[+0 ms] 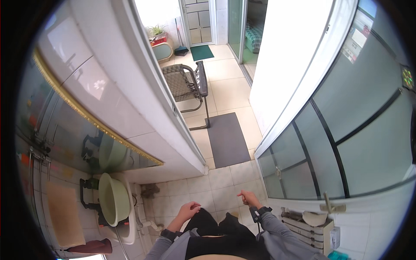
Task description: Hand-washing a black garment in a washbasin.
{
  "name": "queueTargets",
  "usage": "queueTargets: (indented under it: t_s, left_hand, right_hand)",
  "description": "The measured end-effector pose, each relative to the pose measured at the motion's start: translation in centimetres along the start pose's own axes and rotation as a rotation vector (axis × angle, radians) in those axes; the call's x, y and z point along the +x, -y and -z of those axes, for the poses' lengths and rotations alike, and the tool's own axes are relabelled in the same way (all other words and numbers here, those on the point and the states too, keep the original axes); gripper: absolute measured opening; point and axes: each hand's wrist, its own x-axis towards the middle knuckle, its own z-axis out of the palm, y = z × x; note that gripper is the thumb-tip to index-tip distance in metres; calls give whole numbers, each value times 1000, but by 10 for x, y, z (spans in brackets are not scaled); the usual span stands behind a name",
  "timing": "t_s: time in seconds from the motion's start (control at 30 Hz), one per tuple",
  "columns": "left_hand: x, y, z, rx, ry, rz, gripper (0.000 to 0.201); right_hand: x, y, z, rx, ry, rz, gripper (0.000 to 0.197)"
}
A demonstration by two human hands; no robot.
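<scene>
My left hand (188,212) hangs low in front of me with its fingers loosely curled, holding nothing. My right hand (248,198) is raised a little higher to the right, fingers half bent and apart, also holding nothing; a dark band sits on that wrist. Both hands hover over the white tiled floor (216,190), touching no object. Nearest to my left hand are a white sink (128,225) and the pale green basin (113,198) resting on it. My dark trousers show between the hands.
A glass door (329,143) stands open on the right, with a shelf (308,227) of small items below it. Ahead lie a dark grey mat (226,139), a folding chair (187,84) and a green mat (202,52). A mirror (65,130) hangs on the left wall.
</scene>
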Motion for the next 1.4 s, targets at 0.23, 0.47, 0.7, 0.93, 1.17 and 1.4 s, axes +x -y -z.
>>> queueTargets:
  t_s: [0.23,0.47,0.7,0.93,1.17,1.4]
  left_hand:
    - [145,-63,-11,107,96,-92,19]
    - [374,-187,-16,400,304,-313,23]
    - [508,-289,9,209,377,-287,22]
    - [599,-254,95,-223,13,46,21]
    - [612,-249,138,-673,-220,391,20]
    - [660,-264,135,-1192,-487,409,50]
  right_hand:
    - [67,108,13,-55,-51,-46,23]
    - [131,225,27,-126,-21,-52,25]
    - [228,349,68,20,-113,44,22]
    - [367,501,87,-83,79,-86,29]
    - [483,655,79,-339,173,-158,29]
    - [631,761,19,-516,283,-249,30]
